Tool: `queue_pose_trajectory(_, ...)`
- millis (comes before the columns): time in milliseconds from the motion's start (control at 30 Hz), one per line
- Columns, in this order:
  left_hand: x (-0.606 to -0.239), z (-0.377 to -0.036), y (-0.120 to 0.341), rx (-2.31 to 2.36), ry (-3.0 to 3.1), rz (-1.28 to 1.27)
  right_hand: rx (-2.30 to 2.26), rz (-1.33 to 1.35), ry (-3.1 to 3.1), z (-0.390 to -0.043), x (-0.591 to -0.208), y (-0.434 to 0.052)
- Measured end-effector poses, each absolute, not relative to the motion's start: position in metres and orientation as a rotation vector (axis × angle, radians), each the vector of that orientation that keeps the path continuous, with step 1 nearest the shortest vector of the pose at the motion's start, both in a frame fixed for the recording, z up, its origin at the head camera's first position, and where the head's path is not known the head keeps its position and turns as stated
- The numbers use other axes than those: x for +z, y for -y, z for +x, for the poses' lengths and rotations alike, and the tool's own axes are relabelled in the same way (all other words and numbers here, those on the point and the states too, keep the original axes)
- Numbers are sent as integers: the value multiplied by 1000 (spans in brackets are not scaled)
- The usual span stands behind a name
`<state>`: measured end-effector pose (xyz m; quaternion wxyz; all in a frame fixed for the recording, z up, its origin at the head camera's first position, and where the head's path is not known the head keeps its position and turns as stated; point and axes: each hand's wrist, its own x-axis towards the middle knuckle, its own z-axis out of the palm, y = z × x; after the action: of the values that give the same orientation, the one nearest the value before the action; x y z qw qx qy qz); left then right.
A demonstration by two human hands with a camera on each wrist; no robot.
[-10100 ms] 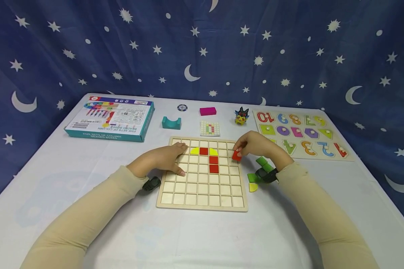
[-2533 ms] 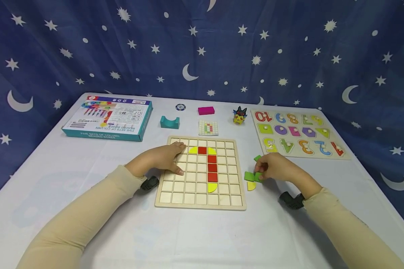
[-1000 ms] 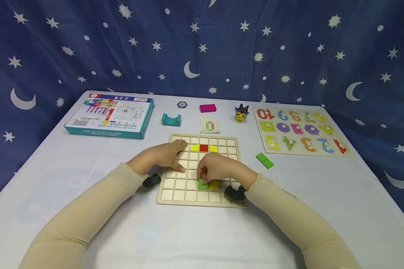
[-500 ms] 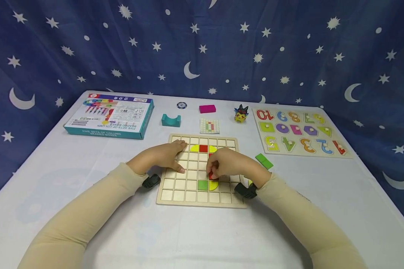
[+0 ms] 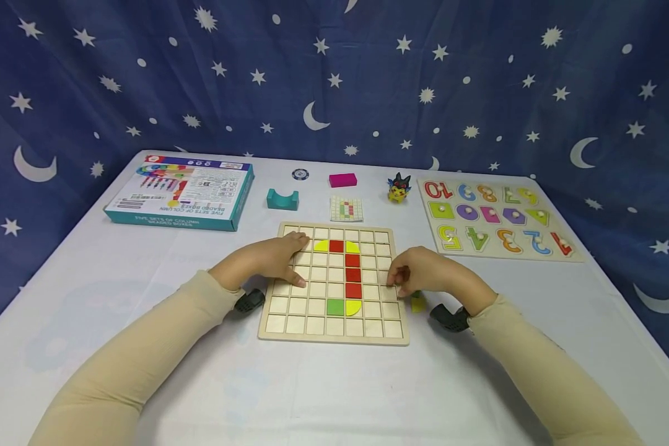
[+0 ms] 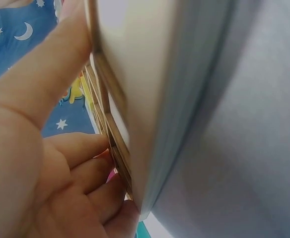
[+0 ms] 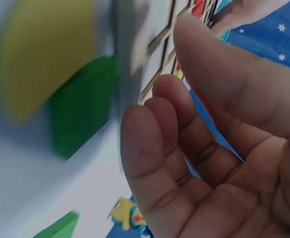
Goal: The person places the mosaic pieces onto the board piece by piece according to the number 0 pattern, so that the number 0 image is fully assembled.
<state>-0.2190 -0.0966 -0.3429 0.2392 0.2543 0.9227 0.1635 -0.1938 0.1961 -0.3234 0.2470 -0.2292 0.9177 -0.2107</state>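
Note:
A wooden grid board (image 5: 334, 328) lies in the middle of the table. On it a column of red squares (image 5: 353, 275) runs below a red square flanked by two yellow curved pieces (image 5: 321, 246), and a green square (image 5: 335, 306) sits beside a yellow half-round (image 5: 354, 306). My left hand (image 5: 290, 260) rests flat on the board's upper left cells. My right hand (image 5: 394, 282) hovers at the board's right edge, fingers loosely curled and empty. Just beside it on the table lie a yellow curved piece (image 7: 45, 54) and a green square (image 7: 83, 111).
At the back stand a teal box (image 5: 181, 195), a teal arch block (image 5: 282, 199), a chip (image 5: 300, 174), a magenta block (image 5: 342, 180), a pattern card (image 5: 346, 209) and a small toy figure (image 5: 399, 188). A number puzzle board (image 5: 496, 217) lies at the right.
My right hand left the green square in the cell beside the yellow half-round, then drew back to the board's right edge. The left hand has stayed put.

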Motion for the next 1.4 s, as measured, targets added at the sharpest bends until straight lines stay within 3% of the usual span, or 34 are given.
queue_pose_trajectory(533, -342, -219, 96, 447, -2526, 690, -642, -579, -2493, -180, -332, -231)
queue_pose_trajectory(1400, -342, -219, 96, 438, -2525, 689, -674, -775, -2469, -176, -328, -224)
